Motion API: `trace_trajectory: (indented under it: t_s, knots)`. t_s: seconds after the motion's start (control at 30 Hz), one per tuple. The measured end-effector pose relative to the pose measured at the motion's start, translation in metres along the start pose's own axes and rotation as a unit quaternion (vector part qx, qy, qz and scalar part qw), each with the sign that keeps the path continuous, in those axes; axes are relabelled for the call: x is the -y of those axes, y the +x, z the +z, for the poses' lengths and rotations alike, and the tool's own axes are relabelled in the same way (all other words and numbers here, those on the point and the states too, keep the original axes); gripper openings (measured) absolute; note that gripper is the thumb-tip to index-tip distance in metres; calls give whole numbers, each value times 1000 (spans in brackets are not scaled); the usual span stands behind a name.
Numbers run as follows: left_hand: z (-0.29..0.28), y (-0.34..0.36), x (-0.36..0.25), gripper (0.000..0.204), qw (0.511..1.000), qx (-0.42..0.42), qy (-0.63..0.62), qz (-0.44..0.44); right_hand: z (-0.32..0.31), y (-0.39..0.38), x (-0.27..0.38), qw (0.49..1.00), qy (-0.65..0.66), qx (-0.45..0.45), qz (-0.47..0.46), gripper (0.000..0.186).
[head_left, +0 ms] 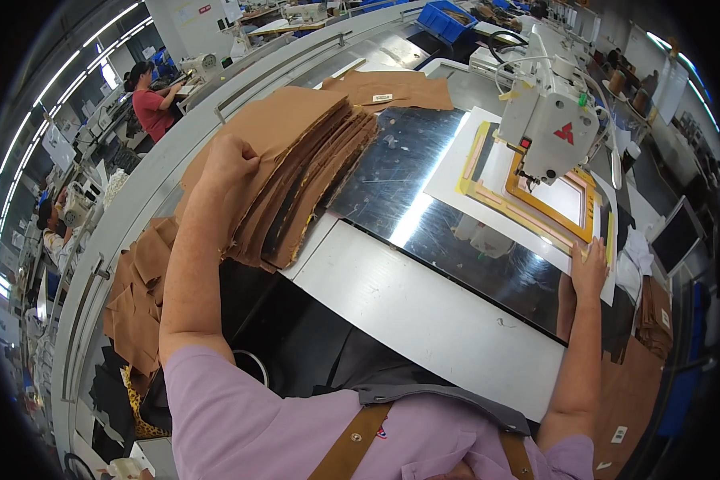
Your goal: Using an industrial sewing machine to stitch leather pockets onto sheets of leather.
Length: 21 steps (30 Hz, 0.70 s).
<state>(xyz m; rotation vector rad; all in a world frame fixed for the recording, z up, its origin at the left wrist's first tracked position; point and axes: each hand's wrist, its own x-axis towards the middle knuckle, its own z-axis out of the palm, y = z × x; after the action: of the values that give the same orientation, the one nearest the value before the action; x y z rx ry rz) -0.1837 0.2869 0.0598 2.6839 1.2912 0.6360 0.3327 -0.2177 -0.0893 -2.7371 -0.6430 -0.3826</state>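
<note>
My left hand [234, 160] has its fingers curled on the edge of the top brown fabric piece [288, 112] of a thick, layered stack to my left. My right hand [588, 264] grips the near right edge of a white sewing template [448, 188] with yellow tape and a yellow inner frame [518, 190]. The template lies on a shiny metal plate [388, 160] under a white sewing machine head [552, 120], whose needle area sits over the frame.
Loose brown pieces [140, 296] lie left, more [632, 384] at right. A flat piece [388, 80] and blue bin [448, 20] are behind. A monitor [674, 236] stands right. Co-workers [152, 112] sit at machines beyond the curved rail [96, 272]. A white ledge [424, 312] fronts the plate.
</note>
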Motion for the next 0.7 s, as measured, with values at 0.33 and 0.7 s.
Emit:
trace_trajectory:
  t_s: [0.33,0.7]
  knots:
    - [28,50,96,29,903,-162,-284,-278,-23,-20,35,992,54,-75,-89,53]
    - [99,-68,-299,4,632,463,-530,323,-30,-46,77,740,635,218,49,52]
